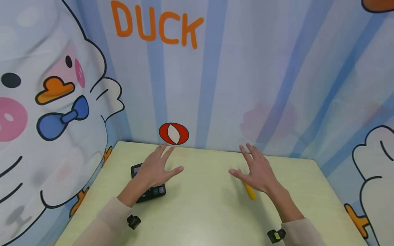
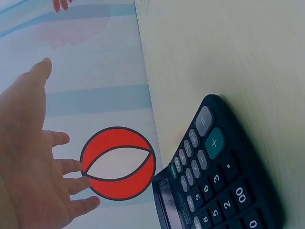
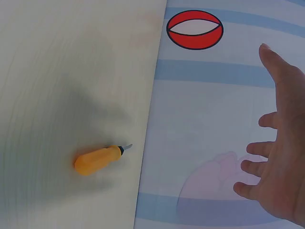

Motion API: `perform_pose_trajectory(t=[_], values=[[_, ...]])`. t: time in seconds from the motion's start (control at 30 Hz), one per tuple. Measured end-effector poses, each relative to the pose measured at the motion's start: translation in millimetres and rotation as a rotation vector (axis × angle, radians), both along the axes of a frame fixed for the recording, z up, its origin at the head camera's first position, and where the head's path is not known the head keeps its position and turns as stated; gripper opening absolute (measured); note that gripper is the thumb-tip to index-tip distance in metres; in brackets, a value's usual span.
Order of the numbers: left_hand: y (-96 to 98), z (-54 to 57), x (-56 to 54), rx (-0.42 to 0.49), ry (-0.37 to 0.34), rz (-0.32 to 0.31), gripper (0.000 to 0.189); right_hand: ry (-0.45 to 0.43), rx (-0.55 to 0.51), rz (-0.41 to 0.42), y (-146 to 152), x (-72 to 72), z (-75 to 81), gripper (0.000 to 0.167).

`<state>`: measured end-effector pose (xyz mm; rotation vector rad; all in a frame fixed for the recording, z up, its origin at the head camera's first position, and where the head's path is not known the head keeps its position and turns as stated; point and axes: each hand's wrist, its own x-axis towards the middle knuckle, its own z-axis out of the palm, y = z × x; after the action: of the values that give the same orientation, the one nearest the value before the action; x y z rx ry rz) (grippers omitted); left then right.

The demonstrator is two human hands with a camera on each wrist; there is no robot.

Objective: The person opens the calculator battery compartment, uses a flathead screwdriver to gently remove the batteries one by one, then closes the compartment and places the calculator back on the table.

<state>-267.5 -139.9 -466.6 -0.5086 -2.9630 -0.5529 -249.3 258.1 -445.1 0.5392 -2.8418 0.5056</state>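
My left hand [image 1: 155, 169] hovers over a black desk calculator [image 1: 156, 192] on the left of the table, fingers spread and thumb out. It partly hides the calculator in the head view. Grey keys and a green plus key show on the calculator [image 2: 224, 186] in the left wrist view. My right hand [image 1: 260, 173], fingers likewise apart, is raised over a small tool with a yellow-orange handle [image 1: 250, 192]. In the right wrist view, the tool [image 3: 98, 160] lies on the table with its short, thin metal tip towards the back edge. Both hands hold nothing.
The pale table [image 1: 203, 212] meets a blue-and-white striped cloth [image 1: 234, 85] at its back edge. Printed ducks and a red ball [image 1: 183, 132] decorate the cloth. A small black device [image 1: 133, 221] sits at the left wrist, another [image 1: 276, 235] at the right.
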Motion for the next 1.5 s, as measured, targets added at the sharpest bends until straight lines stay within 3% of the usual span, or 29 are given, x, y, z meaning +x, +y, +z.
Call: perform_pose_trajectory(t=[0.3,0.6,0.93,1.13,1.5], values=[[-12.7,4.1,8.5,-0.04,0.022,0.046,0.093,-0.041,-0.06,0.044,-16.6,-5.3,-10.0,0.098],[-28.0,6.7,8.2,-0.036,0.059,0.075,0.083,-0.072,-0.127,0.072,-35.7,-10.8,-15.2,0.098],[-46.2,-8.4,7.3,-0.005,-0.022,0.193,0.08,-0.131,-0.183,0.107,-56.2,-12.1,-24.0,0.097],[-52.7,-11.8,3.5,-0.01,-0.043,0.224,0.082,-0.141,-0.192,0.131,-69.8,-17.6,-24.1,0.097],[-61.9,-16.9,3.1,0.077,-0.08,0.293,0.075,-0.197,-0.205,0.157,-89.4,-20.1,-28.3,0.095]])
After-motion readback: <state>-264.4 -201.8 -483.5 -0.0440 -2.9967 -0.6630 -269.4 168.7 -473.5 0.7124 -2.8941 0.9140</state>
